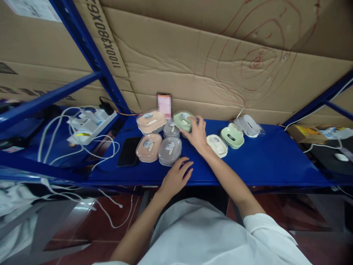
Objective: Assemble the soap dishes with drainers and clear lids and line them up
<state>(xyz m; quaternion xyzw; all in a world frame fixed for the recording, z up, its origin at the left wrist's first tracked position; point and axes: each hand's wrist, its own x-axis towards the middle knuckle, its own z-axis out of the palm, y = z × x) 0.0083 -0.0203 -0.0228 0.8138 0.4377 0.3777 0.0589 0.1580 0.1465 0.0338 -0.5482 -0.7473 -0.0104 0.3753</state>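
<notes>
My right hand [199, 133] has its thumb and fingers around the right side of a green soap box [182, 120] with a clear lid and a round label. That box sits at the back of the group, partly over a small grey box [171, 129]. Close to the front edge is my left hand [176, 177], empty, its fingers spread just right of a grey soap box [170, 151]. Two peach soap boxes [149, 148] stand to the left, one behind the other. A cream soap box [217, 145] lies right of my right forearm.
Farther right are an open green box [232, 137] and a white-grey one [248, 126] on the blue shelf [264, 158]. A phone [164, 106] leans on the cardboard behind; a dark phone [129, 151] lies left. White cables trail from a power strip [92, 127].
</notes>
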